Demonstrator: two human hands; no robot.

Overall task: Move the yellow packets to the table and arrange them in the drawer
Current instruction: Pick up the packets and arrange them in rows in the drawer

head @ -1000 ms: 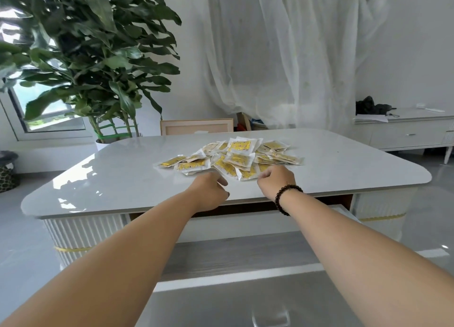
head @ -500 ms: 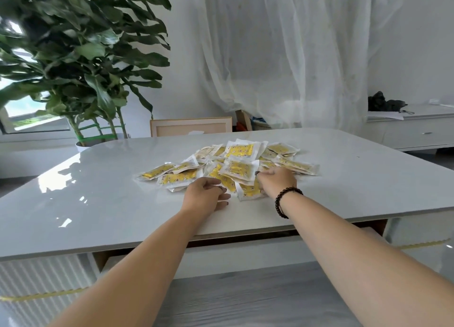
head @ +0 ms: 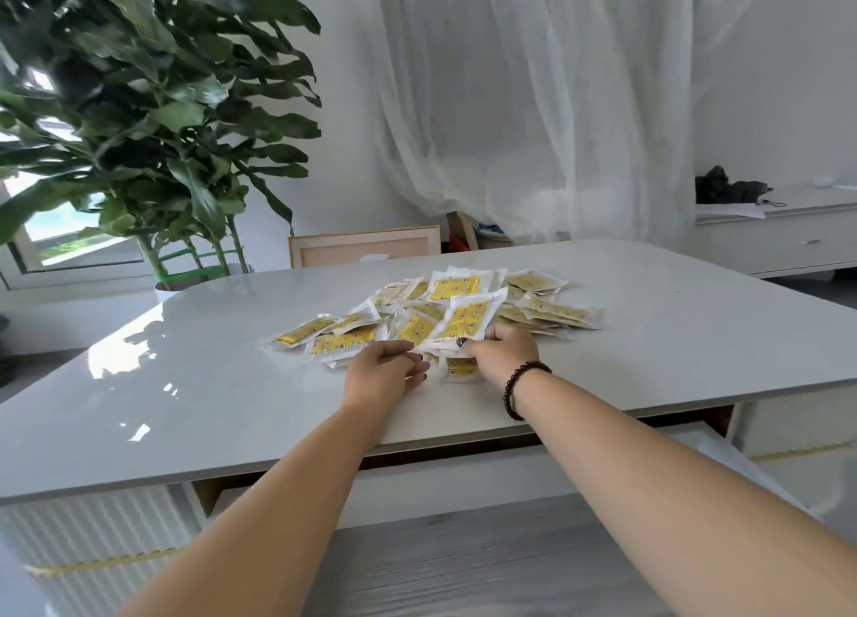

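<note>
My right hand (head: 503,354) pinches one crinkly yellow-and-white plastic packet (head: 466,320) tilted up off the heap of yellow packets (head: 431,320) on the glossy grey table (head: 195,384); my left hand (head: 382,375) rests loosely curled, holding nothing — slick neighbours could slide off the table edge if I drag.

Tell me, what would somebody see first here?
A heap of yellow packets in the middle of the glossy white table. The right hand lifts one packet at the heap's near edge, the left hand beside it. A big leafy plant stands behind the table's far left corner.
</note>
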